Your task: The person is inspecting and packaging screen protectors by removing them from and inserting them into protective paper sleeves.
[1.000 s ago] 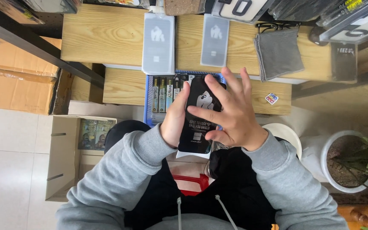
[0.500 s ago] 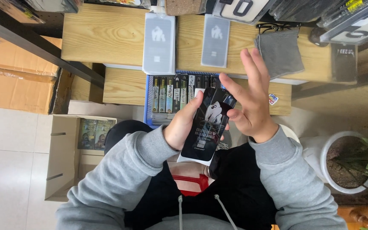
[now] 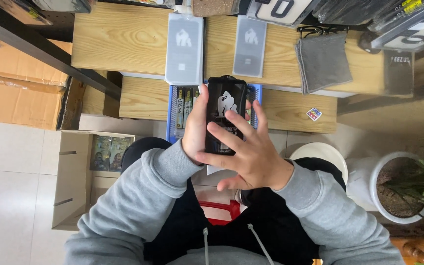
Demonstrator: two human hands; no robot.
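Observation:
My left hand (image 3: 196, 131) grips a flat black package (image 3: 226, 104) with a white animal picture, holding it upright by its left edge above my lap. My right hand (image 3: 244, 153) lies over the package's lower half with fingers spread, fingertips touching its front. Behind the package stands a blue basket (image 3: 171, 115) with several similar packages filed on edge. Grey sleeves cover both arms.
Two pale grey flat packages (image 3: 184, 48) (image 3: 250, 45) and a folded grey cloth (image 3: 323, 61) lie on the wooden shelf (image 3: 114, 41). A small colourful cube (image 3: 313, 114) sits on the lower plank. An open cardboard box (image 3: 77, 176) stands left, a white plant pot (image 3: 393, 186) right.
The package swung back upright and rose toward the basket. My right hand, lifted off to the right half a second ago, came down over its lower front.

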